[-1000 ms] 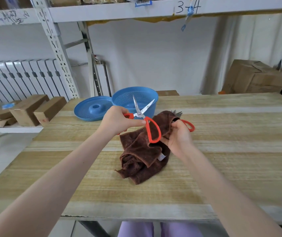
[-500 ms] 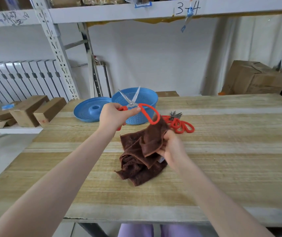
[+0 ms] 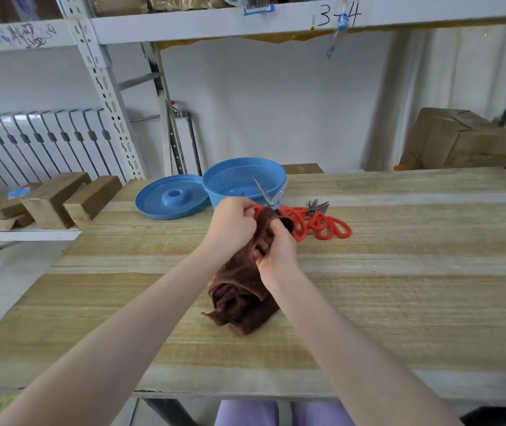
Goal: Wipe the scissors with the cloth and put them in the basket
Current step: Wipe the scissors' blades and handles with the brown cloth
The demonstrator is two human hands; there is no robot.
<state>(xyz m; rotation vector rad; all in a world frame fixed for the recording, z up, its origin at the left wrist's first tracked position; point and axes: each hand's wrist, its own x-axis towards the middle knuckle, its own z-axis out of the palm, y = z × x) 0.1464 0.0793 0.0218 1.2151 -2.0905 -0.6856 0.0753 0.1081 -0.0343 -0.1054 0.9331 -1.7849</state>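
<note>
scissors (image 3: 268, 196) in hand: one pair, raised just in front of the basket (image 3: 227, 179), blades up and a little apart. your left hand (image 3: 235, 222) is clamped round a red handle loop. your right hand (image 3: 276, 253) has its fingers curled into the brown cloth (image 3: 241, 299), bunching it over the pivot and the other loop. the cloth's tail rests on the table (image 3: 399, 272). looks like mid-wipe, at the handle end.

to do it well: hold the handle firm, pinch each blade through a thick fold, draw from pivot to tip, never along the edge. do both faces, then close the blades before the drop; it's a short reach.

counts: one cloth, one basket, one blue lid (image 3: 170, 198) beside it, two hands. spare scissors (image 3: 322, 224) are heaped to the right: loops overlap, maybe three pairs, can't say for sure.
</note>
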